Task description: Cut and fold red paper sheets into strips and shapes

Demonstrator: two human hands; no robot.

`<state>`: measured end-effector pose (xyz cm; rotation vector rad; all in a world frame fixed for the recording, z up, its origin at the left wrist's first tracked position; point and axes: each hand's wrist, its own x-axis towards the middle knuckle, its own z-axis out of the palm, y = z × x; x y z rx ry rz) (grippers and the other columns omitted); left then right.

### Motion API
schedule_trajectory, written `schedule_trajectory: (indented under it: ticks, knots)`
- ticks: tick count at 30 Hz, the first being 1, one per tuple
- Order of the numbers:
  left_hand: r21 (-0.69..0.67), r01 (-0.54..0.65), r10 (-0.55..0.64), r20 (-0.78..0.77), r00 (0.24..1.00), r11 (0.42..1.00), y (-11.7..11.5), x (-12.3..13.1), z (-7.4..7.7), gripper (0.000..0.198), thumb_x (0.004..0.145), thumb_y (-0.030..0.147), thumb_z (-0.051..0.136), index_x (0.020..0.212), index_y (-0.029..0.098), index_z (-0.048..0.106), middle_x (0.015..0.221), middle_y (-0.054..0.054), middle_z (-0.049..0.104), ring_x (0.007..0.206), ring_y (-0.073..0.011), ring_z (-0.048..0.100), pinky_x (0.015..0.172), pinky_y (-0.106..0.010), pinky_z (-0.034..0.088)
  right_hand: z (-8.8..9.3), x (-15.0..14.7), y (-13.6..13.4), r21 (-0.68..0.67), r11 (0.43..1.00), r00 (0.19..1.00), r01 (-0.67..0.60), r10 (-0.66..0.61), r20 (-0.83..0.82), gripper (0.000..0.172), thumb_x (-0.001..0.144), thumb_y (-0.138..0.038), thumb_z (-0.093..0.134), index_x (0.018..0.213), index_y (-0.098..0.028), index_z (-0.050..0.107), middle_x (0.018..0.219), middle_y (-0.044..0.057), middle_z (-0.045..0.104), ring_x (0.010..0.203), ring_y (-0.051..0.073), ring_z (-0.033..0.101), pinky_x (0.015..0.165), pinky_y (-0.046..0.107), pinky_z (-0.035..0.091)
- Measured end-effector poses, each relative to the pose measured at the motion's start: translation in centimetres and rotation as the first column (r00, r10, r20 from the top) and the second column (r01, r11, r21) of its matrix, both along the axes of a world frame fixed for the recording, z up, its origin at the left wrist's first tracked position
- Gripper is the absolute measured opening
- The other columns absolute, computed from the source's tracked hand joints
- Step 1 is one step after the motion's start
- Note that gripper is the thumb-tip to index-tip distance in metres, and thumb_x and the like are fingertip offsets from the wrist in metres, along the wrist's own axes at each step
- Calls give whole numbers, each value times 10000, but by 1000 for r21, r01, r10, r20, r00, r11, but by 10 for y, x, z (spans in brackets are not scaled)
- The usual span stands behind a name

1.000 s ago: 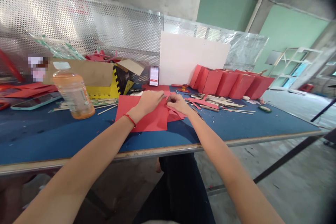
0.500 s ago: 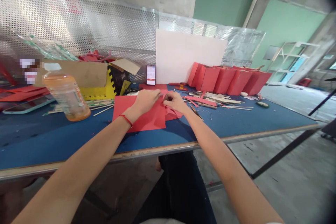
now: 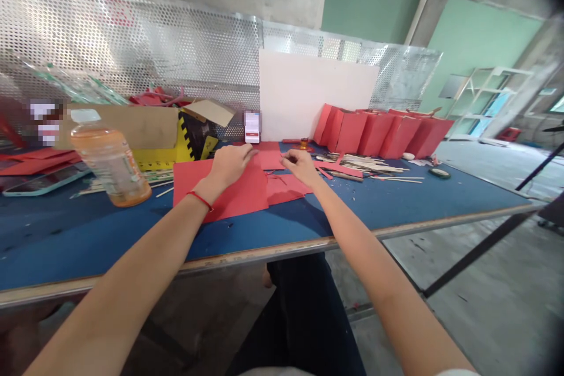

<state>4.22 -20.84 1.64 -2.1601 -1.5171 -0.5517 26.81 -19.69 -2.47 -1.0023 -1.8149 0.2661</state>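
My left hand (image 3: 231, 164), with a red string at the wrist, rests on a large red paper sheet (image 3: 229, 197) on the blue table (image 3: 396, 200). Its curled fingers pinch the left edge of a smaller red paper piece (image 3: 269, 160). My right hand (image 3: 300, 166) is closed in a pinch at that piece's right edge. More red paper scraps (image 3: 284, 187) lie just under and in front of the right hand.
A bottle of orange drink (image 3: 110, 158) stands at the left, beside a cardboard box (image 3: 145, 126). A phone (image 3: 252, 126) leans against a white board (image 3: 315, 97). Red paper bags (image 3: 383, 135), wooden sticks (image 3: 374, 167) and a tape roll (image 3: 439, 173) lie at the right. A perforated metal screen (image 3: 132, 47) backs the table.
My hands have moved apart, and the smaller red piece now lies stretched between them. The large red sheet has slid a little to the left.
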Motion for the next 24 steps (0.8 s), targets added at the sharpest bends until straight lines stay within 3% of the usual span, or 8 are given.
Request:
schedule_trajectory:
  ticks: [2, 5, 8, 10, 15, 20, 22, 24]
  knots:
    - [-6, -1, 1, -19, 1000, 1000, 2, 0, -2, 438, 1030, 455, 330, 1005, 191, 679, 906, -134, 752, 853, -306, 702, 626, -333, 354, -1, -7, -5, 0, 995, 994, -98, 98, 57, 30, 756, -223, 607, 771, -199, 598, 762, 2, 631, 688, 151, 528, 657, 271, 396]
    - [-14, 5, -5, 17, 1000, 1000, 7, 0, -6, 440, 1020, 463, 338, 971, 189, 678, 909, -139, 750, 843, -303, 696, 618, -333, 350, -4, -15, -11, 29, 964, 950, -264, 254, 182, 227, 710, -67, 553, 886, -192, 622, 905, 30, 642, 845, 176, 574, 762, 289, 449]
    - [-88, 120, -106, 151, 983, 989, 16, -3, -10, 419, 997, 449, 363, 872, 199, 676, 904, -125, 752, 836, -280, 680, 632, -330, 367, -7, -17, -15, 46, 929, 893, -368, 340, 296, 396, 697, 29, 486, 964, -196, 671, 1037, 59, 613, 1065, 202, 561, 936, 348, 448]
    - [-138, 213, -179, 222, 958, 967, 22, -5, -14, 402, 976, 433, 382, 793, 207, 660, 886, -107, 751, 817, -255, 666, 647, -325, 383, -8, -18, -16, 42, 920, 870, -390, 353, 344, 394, 728, 25, 532, 992, -211, 706, 1102, 67, 584, 1119, 212, 542, 989, 376, 435]
    - [-192, 284, -226, 276, 934, 940, 30, -4, -21, 386, 932, 432, 425, 710, 199, 638, 784, -103, 726, 739, -235, 646, 665, -319, 415, -8, -20, -15, 95, 931, 893, -354, 306, 329, 115, 833, -122, 685, 841, -221, 743, 1027, 62, 615, 1042, 213, 563, 969, 391, 422]
    - [-170, 362, -279, 376, 884, 917, 21, 1, -10, 472, 952, 509, 366, 1024, 160, 676, 1048, -119, 738, 928, -243, 668, 802, -309, 482, -3, -17, -8, 21, 986, 985, -164, 162, 59, 76, 792, -223, 750, 720, -212, 731, 749, 16, 664, 769, 186, 567, 790, 325, 418]
    - [-198, 436, -312, 454, 834, 878, 12, 2, 0, 589, 981, 563, 262, 1074, 145, 667, 1053, -105, 735, 931, -226, 663, 818, -304, 499, -3, -14, -4, -64, 993, 994, -98, 95, -51, 91, 750, -235, 760, 676, -197, 724, 687, 4, 644, 695, 168, 540, 718, 303, 398]
    - [-276, 541, -310, 582, 752, 795, 1, 1, 10, 731, 967, 671, 184, 1054, 143, 682, 1004, -98, 738, 898, -224, 663, 786, -309, 515, -3, -12, -1, -115, 991, 992, -74, 61, -106, 108, 717, -247, 757, 638, -189, 710, 639, -9, 618, 651, 152, 516, 677, 291, 381]
